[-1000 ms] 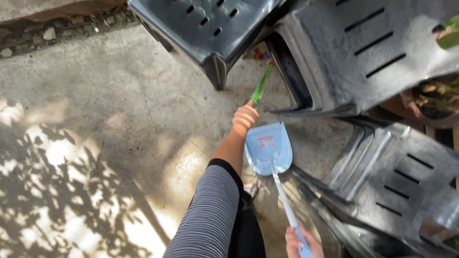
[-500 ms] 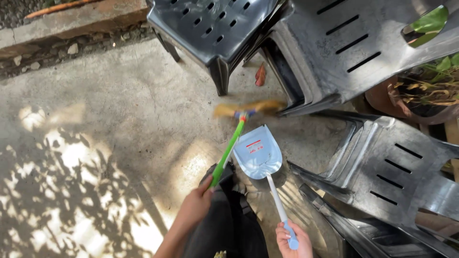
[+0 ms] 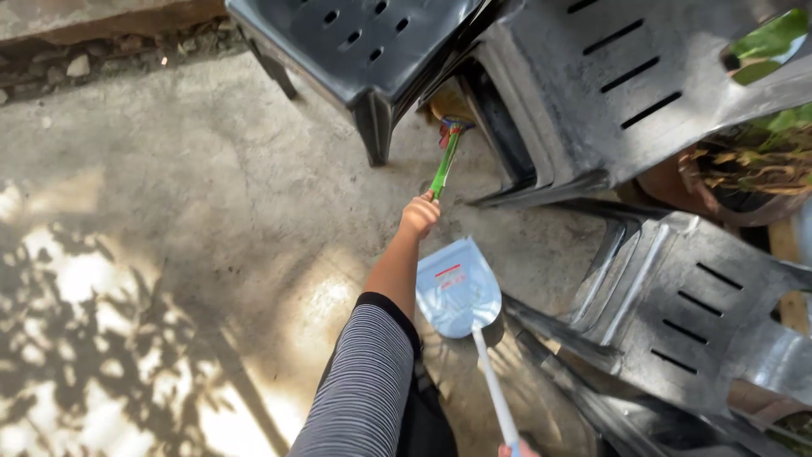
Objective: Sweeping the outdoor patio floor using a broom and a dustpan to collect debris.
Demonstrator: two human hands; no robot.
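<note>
**Green broom reaching under the black chairs**

Green-handled broom (image 3: 446, 158) is stretching out from my left hand (image 3: 419, 213), fingers clamped around its shaft — the bristle end is poking into the gap between the dark plastic chairs (image 3: 592, 93). Pale blue dustpan (image 3: 457, 288) is lying flat on the concrete floor (image 3: 186, 211) just beside my forearm. My right hand (image 3: 516, 449) is gripping the dustpan's white handle — barely showing at the frame's bottom edge.

Left hand (image 3: 420, 213) extended forward; green broom (image 3: 446, 157) pushed under dark chairs (image 3: 541, 93).
</note>
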